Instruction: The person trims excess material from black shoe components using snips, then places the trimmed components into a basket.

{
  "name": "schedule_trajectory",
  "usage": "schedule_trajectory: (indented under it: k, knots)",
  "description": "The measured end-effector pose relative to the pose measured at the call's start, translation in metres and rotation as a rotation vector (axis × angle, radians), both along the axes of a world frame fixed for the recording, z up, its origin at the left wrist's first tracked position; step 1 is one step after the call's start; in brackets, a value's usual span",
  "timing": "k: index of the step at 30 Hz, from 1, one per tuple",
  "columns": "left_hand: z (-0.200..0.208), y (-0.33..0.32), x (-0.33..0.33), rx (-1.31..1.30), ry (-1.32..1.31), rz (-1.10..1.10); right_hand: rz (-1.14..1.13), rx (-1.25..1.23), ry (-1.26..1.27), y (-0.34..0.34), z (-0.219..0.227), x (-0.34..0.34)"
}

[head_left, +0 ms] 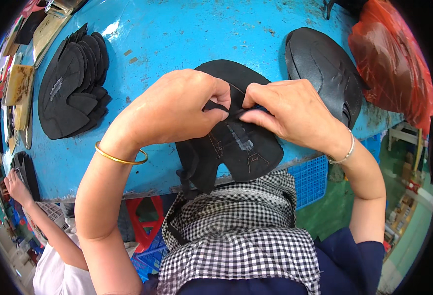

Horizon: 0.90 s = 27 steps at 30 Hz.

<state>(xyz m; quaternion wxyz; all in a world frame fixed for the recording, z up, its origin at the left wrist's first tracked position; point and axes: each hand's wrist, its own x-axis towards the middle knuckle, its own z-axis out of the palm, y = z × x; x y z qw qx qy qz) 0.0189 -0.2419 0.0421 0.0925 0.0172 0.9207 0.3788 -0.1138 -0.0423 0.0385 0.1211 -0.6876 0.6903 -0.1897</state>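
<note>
While the 2 hands work close together over the middle of the piece, the left hand has a bit of dark material nipped between its thumb and curled fingers, and the right hand is pinching the same black piece right beside it, thumb against forefinger. So neither grip is loose, as far as I can tell. The piece sits on the blue table at the near edge, right in front of the checked apron, with its lower lobes reaching that edge and the left lobe looking like it hangs over a bit. My guess is this is the fiddly part, fingertips working a fold or seam across the panel. I'd say the next move calls for even pressure from both pinches and small finger shifts, without letting the floppy lower end drag things crooked. Hard bits to make out: the spot between the fingertips is mostly covered by the hands, so I can't tell if that ridge is a fold, a seam or 2 layers meeting. The left hand's other fingers are tucked out of sight too. Off at the far left, a co-worker's hand is by another dark stack, but the warped rim makes its grip impossible to judge.
</note>
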Motion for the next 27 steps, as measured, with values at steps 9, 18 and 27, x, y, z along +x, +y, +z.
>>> schedule_trajectory:
  k: [9, 18, 27]
  knots:
    - [-0.003, -0.025, 0.035, 0.531, 0.092, 0.358, 0.04, -0.163, 0.121, 0.022, 0.008, 0.032]
    - [0.026, -0.035, 0.057, 0.89, 0.202, 0.531, -0.069, -0.218, 0.244, 0.02, -0.023, 0.06]
    - [0.05, -0.004, 0.041, 0.587, -0.1, 0.329, -0.898, -0.624, -0.715, 0.095, 0.018, -0.027]
